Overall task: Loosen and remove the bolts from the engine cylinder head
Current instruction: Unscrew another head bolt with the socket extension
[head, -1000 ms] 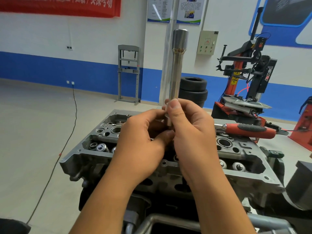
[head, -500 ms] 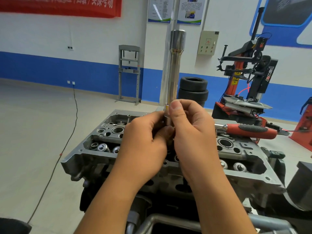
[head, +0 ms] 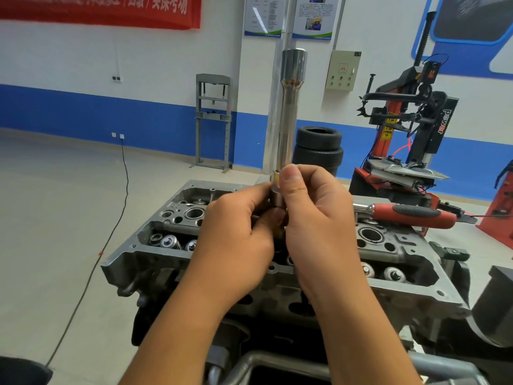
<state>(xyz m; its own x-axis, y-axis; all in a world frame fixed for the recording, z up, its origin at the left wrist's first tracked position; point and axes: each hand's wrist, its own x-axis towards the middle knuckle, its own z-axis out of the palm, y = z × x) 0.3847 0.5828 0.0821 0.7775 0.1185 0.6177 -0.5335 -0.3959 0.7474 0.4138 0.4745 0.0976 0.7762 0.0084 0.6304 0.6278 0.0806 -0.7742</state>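
Note:
A grey aluminium cylinder head [head: 410,290] sits on a stand in front of me, valve springs showing in its wells. A long chrome extension bar [head: 288,112] stands upright above its middle. My left hand [head: 236,243] and my right hand [head: 316,218] are curled round the bar's lower end, where a short chrome socket [head: 276,190] shows between the fingers and my right thumb. What lies under the hands is hidden; no bolt is visible. A ratchet with a red handle [head: 410,215] lies on the head's far right side.
A red and black tyre changer [head: 402,129] stands behind at the right, stacked tyres [head: 319,148] and a grey shop press [head: 212,118] near the blue-banded wall. A black cable [head: 122,190] runs over the floor at the left. A metal stand frame [head: 277,365] is below.
The bar and both hands have stayed almost in place above the head. More of the short socket now shows below my right thumb.

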